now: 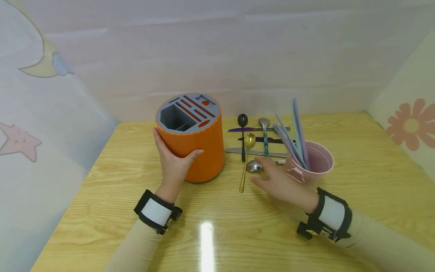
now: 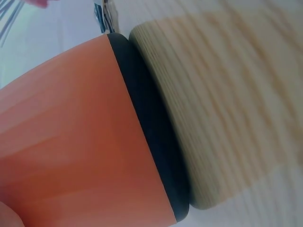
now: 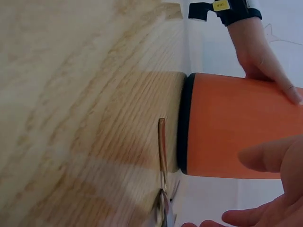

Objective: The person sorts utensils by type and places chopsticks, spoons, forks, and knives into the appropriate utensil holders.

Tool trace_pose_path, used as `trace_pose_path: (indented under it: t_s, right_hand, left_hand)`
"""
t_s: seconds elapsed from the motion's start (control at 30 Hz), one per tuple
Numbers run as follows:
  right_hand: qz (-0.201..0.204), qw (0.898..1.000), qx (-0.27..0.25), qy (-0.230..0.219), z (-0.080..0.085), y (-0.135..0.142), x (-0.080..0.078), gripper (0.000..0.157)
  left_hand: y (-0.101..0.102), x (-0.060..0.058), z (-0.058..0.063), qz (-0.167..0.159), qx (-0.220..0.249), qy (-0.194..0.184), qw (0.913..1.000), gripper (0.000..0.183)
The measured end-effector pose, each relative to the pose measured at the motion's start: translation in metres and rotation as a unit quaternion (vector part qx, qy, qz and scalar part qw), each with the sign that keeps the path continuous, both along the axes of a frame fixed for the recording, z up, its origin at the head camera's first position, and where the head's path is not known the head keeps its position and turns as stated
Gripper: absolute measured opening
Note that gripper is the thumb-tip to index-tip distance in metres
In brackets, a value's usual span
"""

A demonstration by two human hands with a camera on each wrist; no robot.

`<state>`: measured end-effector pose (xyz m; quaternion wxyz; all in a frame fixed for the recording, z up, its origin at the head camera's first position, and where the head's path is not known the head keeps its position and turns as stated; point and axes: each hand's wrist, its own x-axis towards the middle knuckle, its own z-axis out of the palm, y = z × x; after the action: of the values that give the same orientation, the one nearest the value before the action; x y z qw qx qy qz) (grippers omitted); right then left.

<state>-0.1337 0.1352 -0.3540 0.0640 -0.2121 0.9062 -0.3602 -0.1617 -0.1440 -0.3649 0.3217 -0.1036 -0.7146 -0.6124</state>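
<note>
An orange knife block (image 1: 204,151) with a grey slotted top stands upright at the left centre of the table. My left hand (image 1: 173,156) holds its near left side, thumb across the front and fingers wrapped toward the far side. My right hand (image 1: 280,183) hovers by the silver spoon (image 1: 253,166), thumb and fingers apart with nothing between them; its fingertips overlap the spoon in the head view. A gold spoon (image 1: 249,141) lies between that hand and the block. In the right wrist view the right hand's fingers (image 3: 267,156) show in front of the orange block.
Behind the right hand lie a black spoon (image 1: 242,121), a teal-handled spoon (image 1: 264,122), a silver knife (image 1: 234,150), a black knife (image 1: 278,140) and a rainbow-coloured knife (image 1: 238,129). A pink bucket (image 1: 321,160) with several pastel straws (image 1: 299,132) stands at right. Walls enclose the table.
</note>
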Motion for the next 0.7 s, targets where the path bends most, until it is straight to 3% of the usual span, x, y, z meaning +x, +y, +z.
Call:
trace_pose_path:
  t_s: [0.2, 0.37, 0.5, 0.6, 0.7]
  right_hand:
    - [-0.025, 0.997, 0.074, 0.018, -0.007, -0.018, -0.020, 0.049]
    - [-0.059, 0.991, 0.116, 0.003, -0.003, -0.032, -0.035, 0.039]
    - [-0.060, 0.988, 0.139, 0.030, -0.003, -0.041, -0.047, 0.024]
    - [-0.074, 0.981, 0.169, 0.053, -0.006, -0.047, -0.056, 0.026]
    - [-0.100, 0.973, 0.201, 0.043, -0.009, -0.051, -0.063, 0.026]
  left_hand:
    - [-0.003, -0.001, 0.000, 0.003, -0.011, 0.011, 0.9999, 0.135]
    - [-0.006, -0.005, 0.002, -0.015, -0.014, 0.032, 0.9993, 0.135]
    - [-0.007, -0.005, 0.003, -0.020, -0.005, 0.019, 0.9996, 0.138]
    - [-0.006, -0.004, 0.003, -0.020, -0.004, 0.011, 0.9997, 0.139]
    - [-0.005, -0.004, 0.004, -0.018, -0.006, 0.011, 0.9998, 0.137]
